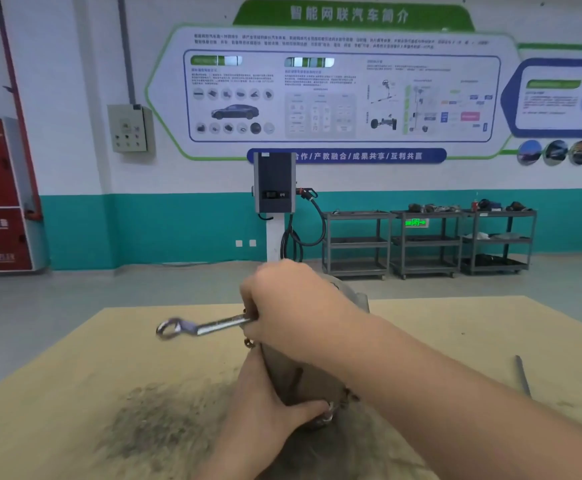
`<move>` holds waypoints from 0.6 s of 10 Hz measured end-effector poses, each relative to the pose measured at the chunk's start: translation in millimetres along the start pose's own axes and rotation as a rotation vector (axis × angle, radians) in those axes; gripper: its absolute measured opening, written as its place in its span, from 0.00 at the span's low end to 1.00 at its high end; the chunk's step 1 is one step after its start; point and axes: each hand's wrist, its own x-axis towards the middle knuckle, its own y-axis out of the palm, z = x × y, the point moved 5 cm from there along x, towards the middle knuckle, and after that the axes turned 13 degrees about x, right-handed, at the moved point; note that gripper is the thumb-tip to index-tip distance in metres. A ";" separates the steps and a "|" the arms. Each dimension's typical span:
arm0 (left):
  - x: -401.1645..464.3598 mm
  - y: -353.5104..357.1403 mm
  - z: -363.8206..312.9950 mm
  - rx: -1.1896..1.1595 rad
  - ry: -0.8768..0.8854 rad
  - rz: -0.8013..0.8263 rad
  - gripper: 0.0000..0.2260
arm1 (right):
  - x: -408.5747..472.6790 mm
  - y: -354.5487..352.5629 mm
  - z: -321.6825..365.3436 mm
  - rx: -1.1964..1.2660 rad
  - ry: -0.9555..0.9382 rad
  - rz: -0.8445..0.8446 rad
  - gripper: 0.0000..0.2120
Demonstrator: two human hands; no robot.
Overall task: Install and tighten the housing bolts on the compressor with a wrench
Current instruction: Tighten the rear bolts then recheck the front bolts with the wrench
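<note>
Your right hand (pixel 282 299) grips the wrench (pixel 201 327), left hand (pixel 275 407) clasps the compressor (pixel 300 372); tightening looks underway, bolts hidden.

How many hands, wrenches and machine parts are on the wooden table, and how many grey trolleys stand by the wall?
Hands: 2, the left hand and the right hand
Wrench: 1
Compressor: 1
Grey trolleys: 3
Total: 7
</note>
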 end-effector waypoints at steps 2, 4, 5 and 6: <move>6.8 1.6 -6.2 0.024 -0.013 -0.030 0.47 | 46.1 -11.6 -79.1 0.608 0.590 0.099 0.10; 6.1 -2.1 -5.3 0.059 0.004 -0.020 0.45 | -15.2 -3.4 -151.0 1.770 1.100 -0.161 0.09; 5.0 -1.4 -4.6 0.077 0.027 -0.013 0.44 | -55.3 1.9 -153.5 2.194 1.033 -0.426 0.03; 5.1 -2.2 -5.6 0.051 0.032 0.002 0.45 | -93.1 9.9 -140.7 2.382 0.841 -0.559 0.06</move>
